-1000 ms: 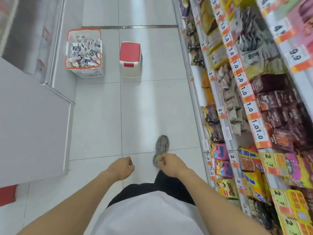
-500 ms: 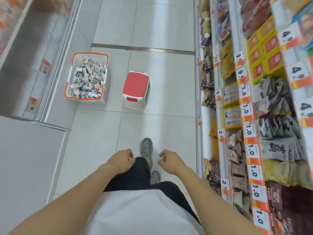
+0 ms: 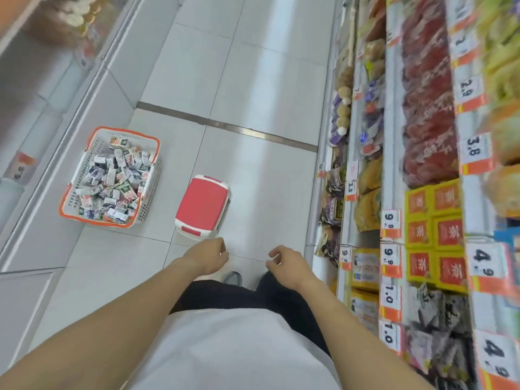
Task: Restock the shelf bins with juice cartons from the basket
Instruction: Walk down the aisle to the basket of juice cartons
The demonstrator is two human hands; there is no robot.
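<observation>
Looking down a store aisle, white tile floor point(image 3: 261, 88). At 9 o'clock, a pale cabinet point(image 3: 36, 88) runs along the left edge; one orange tag on it, too blurred to read. Basket point(image 3: 153, 175), white with orange rim, on the floor at 10 o'clock, against the cabinet base, heaped with small cartons point(image 3: 112, 180) lying every way; print on them too small to read. Stool point(image 3: 203, 205), red top and white body, just right of the basket, apart from it, right ahead of the left hand point(image 3: 208, 256). A dark metal strip point(image 3: 225, 125) crosses the floor beyond both. Left hand at centre, fingers curled loosely in, holding nothing. Right hand point(image 3: 287, 263) beside it, fingers half curled, also empty. Both hang over bare tile, well short of the basket. Grey shoe point(image 3: 233, 277) and dark trousers point(image 3: 247, 298) below the hands, white shirt point(image 3: 233, 350) at 6 o'clock. Shelves point(image 3: 389, 114) fill 1 to 5 o'clock, packed with snack bags, red packs point(image 3: 427, 108) and yellow boxes point(image 3: 433, 235) with a red panel. Price tags point(image 3: 391, 220) read 2.9, 3.8, 3.5, 9.9, 4.9, 1.0. Upper shelves motion-blurred.
</observation>
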